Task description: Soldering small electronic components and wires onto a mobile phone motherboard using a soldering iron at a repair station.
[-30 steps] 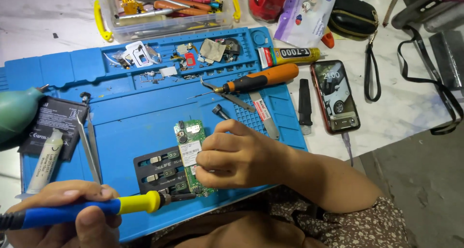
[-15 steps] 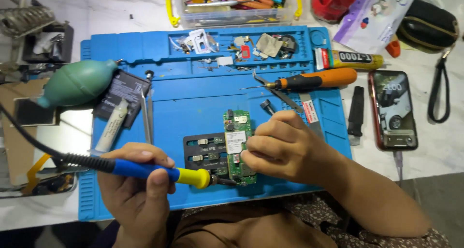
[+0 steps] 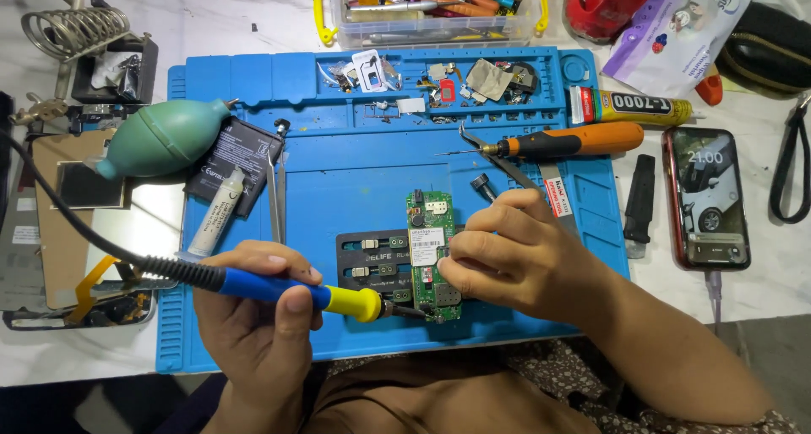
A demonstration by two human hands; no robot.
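A soldering iron [image 3: 279,289] is gripped in the left hand [image 3: 258,311], fingers curled fully round the blue and yellow handle, with the tip laid against the lower left edge of the circuit board [image 3: 431,252]. The board is seated upright in a black holder [image 3: 372,261] near the front middle of the blue mat [image 3: 363,172]. The right hand [image 3: 515,261] is rested on the board's right edge, its fingers [image 3: 460,269] bent and pinched close together at the board; whether anything thin, such as solder wire, is held between them cannot be told.

The step in hand appears to be soldering a joint low on the board. It is best done with the board pressed flat in the holder, the iron's wrist braced on the mat, and the tip kept on one pad only, briefly, so that neighbouring parts are not heated. The cable [image 3: 76,223] trailing off the mat's left side should be left slack.

On the mat's left part a green blower [image 3: 165,138], a battery [image 3: 232,159] and tweezers [image 3: 274,193] are laid; an orange screwdriver [image 3: 566,142] lies on its right part, and a phone [image 3: 705,197] is set just off its right edge.
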